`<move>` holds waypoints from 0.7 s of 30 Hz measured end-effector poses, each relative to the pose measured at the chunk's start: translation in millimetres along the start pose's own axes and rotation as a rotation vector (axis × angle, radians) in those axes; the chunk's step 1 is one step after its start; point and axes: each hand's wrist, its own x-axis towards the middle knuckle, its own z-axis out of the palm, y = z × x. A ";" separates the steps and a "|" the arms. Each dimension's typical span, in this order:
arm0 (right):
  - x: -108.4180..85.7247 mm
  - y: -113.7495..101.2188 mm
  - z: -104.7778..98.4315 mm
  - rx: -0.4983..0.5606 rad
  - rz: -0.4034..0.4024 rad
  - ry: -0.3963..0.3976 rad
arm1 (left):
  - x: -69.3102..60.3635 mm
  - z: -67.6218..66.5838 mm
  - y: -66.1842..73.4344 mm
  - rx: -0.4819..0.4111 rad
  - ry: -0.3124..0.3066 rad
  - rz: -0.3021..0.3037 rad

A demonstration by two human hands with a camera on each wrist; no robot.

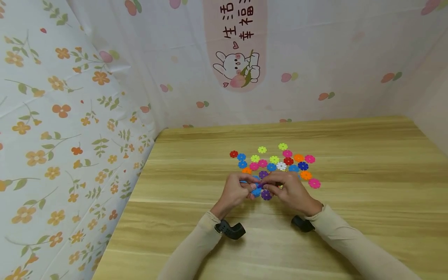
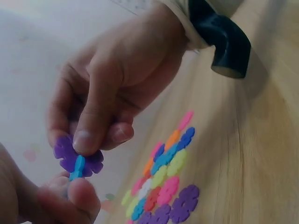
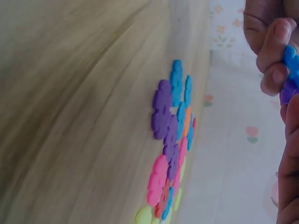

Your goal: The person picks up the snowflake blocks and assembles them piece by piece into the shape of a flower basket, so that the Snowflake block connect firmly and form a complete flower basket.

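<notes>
In the head view both hands meet over a spread of flower-shaped plastic discs on the table. My left hand (image 1: 237, 191) pinches a blue disc (image 2: 78, 168) between thumb and fingers. Opposite it, my right hand (image 1: 291, 191) pinches a purple disc (image 2: 64, 154). The blue disc stands crosswise against the purple one; whether their slots are locked together I cannot tell. Fingers hide parts of both discs in the wrist views. Just below the hands lie a loose purple disc (image 1: 266, 195) and a loose blue disc (image 1: 256, 193).
Several more discs lie beyond the hands, among them a white disc (image 1: 281, 166), a red disc (image 1: 233, 154) and a pink disc (image 1: 314, 183). The wooden table (image 1: 168, 175) meets a patterned curtain (image 1: 308, 58) at the back and a flowered curtain (image 1: 70, 155) at the left.
</notes>
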 end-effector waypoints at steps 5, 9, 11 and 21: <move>1.4 3.9 -2.7 -0.049 0.135 -0.005 | 3.3 -6.2 -3.1 -0.018 -0.061 0.012; 1.7 7.2 -1.1 -0.192 0.289 -0.057 | 6.4 -12.9 -6.5 -0.110 -0.060 -0.004; 1.7 7.1 2.1 -0.264 0.323 -0.118 | 7.4 -15.7 -7.5 -0.159 -0.040 -0.013; 7.5 -0.1 23.6 -0.517 0.296 -0.254 | 11.9 -18.2 -10.0 -0.172 0.022 -0.012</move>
